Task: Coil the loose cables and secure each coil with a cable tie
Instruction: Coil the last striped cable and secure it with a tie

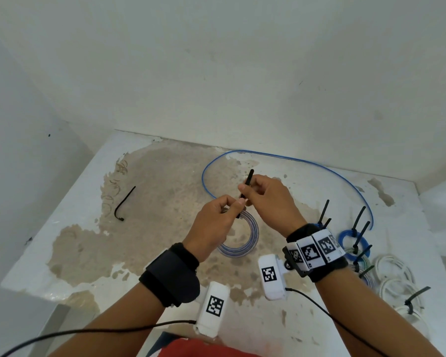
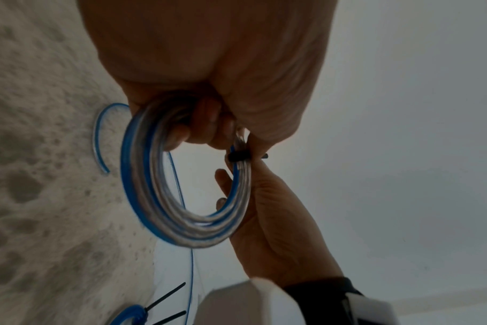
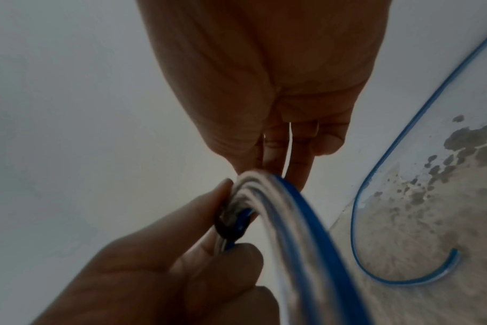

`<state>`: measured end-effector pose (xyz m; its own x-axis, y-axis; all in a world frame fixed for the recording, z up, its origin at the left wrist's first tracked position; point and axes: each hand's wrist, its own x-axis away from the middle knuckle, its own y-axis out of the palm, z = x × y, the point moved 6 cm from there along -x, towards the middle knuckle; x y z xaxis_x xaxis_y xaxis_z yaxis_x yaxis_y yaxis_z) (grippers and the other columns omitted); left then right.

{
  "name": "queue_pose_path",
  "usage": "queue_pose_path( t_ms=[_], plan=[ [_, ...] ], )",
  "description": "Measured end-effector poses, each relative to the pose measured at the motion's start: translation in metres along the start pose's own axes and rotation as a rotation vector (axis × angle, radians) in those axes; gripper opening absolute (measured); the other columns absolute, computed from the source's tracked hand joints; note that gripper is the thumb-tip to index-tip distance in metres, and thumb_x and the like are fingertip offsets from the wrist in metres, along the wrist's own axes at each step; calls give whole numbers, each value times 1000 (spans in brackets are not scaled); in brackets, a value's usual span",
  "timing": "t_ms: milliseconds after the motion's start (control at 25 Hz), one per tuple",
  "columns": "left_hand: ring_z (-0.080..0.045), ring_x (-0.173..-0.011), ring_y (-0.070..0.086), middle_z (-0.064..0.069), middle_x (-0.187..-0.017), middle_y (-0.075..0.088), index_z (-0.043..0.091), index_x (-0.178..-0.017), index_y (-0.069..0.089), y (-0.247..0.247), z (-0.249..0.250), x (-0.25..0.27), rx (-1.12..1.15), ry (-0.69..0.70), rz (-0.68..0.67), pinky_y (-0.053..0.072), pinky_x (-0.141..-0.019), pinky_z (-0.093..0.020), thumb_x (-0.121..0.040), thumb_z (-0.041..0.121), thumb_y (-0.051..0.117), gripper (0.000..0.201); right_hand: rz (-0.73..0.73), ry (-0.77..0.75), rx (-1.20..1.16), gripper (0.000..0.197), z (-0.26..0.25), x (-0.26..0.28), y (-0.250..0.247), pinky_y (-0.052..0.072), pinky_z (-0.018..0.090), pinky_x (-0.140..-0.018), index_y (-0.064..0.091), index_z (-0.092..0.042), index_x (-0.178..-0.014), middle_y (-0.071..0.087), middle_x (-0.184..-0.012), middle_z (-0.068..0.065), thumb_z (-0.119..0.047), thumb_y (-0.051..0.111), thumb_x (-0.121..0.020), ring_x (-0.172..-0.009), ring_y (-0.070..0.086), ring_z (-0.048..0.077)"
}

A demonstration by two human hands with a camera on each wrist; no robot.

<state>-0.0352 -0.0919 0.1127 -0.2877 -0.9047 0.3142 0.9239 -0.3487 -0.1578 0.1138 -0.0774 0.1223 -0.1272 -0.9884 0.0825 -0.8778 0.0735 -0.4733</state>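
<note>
My left hand [image 1: 232, 206] grips the top of a coil of blue and clear cable [image 1: 243, 244] above the table. A black cable tie [image 1: 248, 180] is wrapped round the coil, and its band [image 2: 237, 157] sits tight on the strands. My right hand [image 1: 246, 189] pinches the tie's tail, which sticks up past the fingers. In the right wrist view the tie band [image 3: 225, 226] crosses the coil [image 3: 292, 220] between the left hand's fingertips [image 3: 217, 191]. A loose blue cable [image 1: 294, 161] curves across the back of the table.
A spare black cable tie [image 1: 124, 204] lies bent at the left of the worn white table [image 1: 75, 240]. Tied coils, blue [image 1: 353, 243] and white [image 1: 397, 274], sit at the right edge with tie tails sticking up. Walls close in behind and to the left.
</note>
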Motion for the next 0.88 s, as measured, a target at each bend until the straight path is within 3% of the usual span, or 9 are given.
queue_pose_path(
  t_ms=[200, 320, 440, 560, 680, 760, 880],
  plan=[
    [-11, -45, 26, 5, -57, 35, 7, -91, 61, -21, -17, -8, 34, -70, -51, 34, -48, -31, -98, 42, 60, 36, 59, 65, -92, 14, -12, -5, 19, 47, 14, -62, 70, -12, -90, 76, -77, -1, -23, 66, -98, -70, 73, 8],
    [-11, -45, 23, 7, -57, 32, 10, -91, 58, -39, -27, -10, 43, -109, -112, 33, -45, -27, -98, 44, 58, 34, 106, 43, -49, 15, -28, -6, 37, 54, 23, -74, 70, -12, -89, 76, -75, -1, -24, 66, -97, -70, 73, 7],
    [-9, -46, 24, 11, -58, 34, 18, -89, 58, -59, -33, -9, 70, -112, -159, 33, -44, -25, -98, 46, 57, 29, 91, 12, -60, 14, -49, -3, 53, 55, 26, -76, 71, -16, -87, 76, -76, -1, -25, 67, -97, -72, 72, 8],
    [-6, -42, 30, 18, -55, 42, 21, -93, 58, -77, -32, -10, 83, -68, -204, 33, -43, -23, -100, 42, 57, 22, 81, 28, -120, 16, -62, 0, 64, 53, 26, -72, 71, -13, -87, 77, -78, 0, -26, 68, -97, -74, 73, 12],
    [-7, -43, 28, 10, -60, 39, 18, -102, 61, -96, -27, -9, 85, 27, -199, 33, -43, -23, -100, 39, 57, 22, 161, 26, -166, 19, -71, 4, 74, 53, 25, -70, 72, -14, -85, 77, -78, 0, -29, 68, -96, -75, 73, 17],
    [-10, -43, 27, 9, -57, 36, 17, -99, 62, -104, -23, -9, 23, 119, -189, 34, -42, -24, -101, 39, 56, 23, 215, 51, -213, 18, -74, 3, 78, 53, 24, -67, 76, -18, -88, 77, -79, -1, -30, 66, -97, -77, 74, 18],
    [-9, -44, 31, 15, -59, 50, 21, -95, 65, -112, -17, -7, -7, 163, -173, 34, -42, -24, -102, 41, 53, 24, 212, 99, -262, 17, -77, -1, 80, 50, 21, -62, 77, -18, -95, 78, -82, -1, -29, 65, -98, -78, 75, 15]
  ],
)
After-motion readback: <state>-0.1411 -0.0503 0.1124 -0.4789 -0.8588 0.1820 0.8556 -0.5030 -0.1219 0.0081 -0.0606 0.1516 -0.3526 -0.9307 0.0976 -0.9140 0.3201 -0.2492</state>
